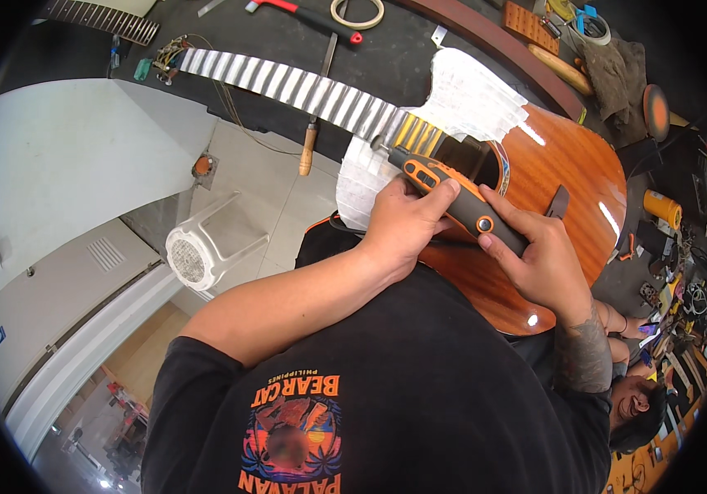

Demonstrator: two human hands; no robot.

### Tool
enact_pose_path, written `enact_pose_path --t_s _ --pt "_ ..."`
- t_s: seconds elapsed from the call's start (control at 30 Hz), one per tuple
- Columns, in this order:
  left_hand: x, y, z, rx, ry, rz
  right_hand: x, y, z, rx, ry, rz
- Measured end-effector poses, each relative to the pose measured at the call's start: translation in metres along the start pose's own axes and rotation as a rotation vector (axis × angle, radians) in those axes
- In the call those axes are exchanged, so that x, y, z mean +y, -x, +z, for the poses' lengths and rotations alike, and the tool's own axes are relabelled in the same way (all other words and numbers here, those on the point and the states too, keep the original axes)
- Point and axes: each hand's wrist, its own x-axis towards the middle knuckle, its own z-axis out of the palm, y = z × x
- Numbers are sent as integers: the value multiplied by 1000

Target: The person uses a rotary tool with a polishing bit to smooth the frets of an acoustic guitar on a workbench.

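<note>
A grey and orange rotary tool [458, 198] lies across my body's front, over the end of an acoustic guitar's fretboard. My left hand [409, 218] grips its front half, thumb on top and fingers tucked beneath. The rear end sits between the thumb and fingers of my right hand [539, 247]. Its small round tip is at the fretboard's edge; whether it touches, I cannot tell. The glossy brown guitar body [571, 160] has white masking tape [470, 95] around the neck joint. Pale strips band the fretboard [287, 87], with yellow strips [421, 134] near the soundhole.
A file with a wooden handle [308, 152] lies under the neck. Beyond are a red-handled hammer [287, 6] and a tape roll [361, 11]. A white stool [217, 241] stands on the left floor. Another person [637, 403] is at right, near a cluttered bench with an orange-yellow container [662, 208].
</note>
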Motion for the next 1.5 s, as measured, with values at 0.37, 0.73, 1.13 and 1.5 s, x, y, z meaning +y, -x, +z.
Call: enact_pose_path --t_s 0.37,0.73,1.13,1.5 --pt "0 -4 6 30 -38 3 7 -3 -5 -8 17 14" --pt "12 -3 13 -28 -35 27 10 -8 -6 23 -30 -4" --pt "14 -9 17 -24 -34 38 6 -12 -13 -23 -42 81" --pt "19 -12 22 16 -41 37 2 -17 -20 -58 -77 131"
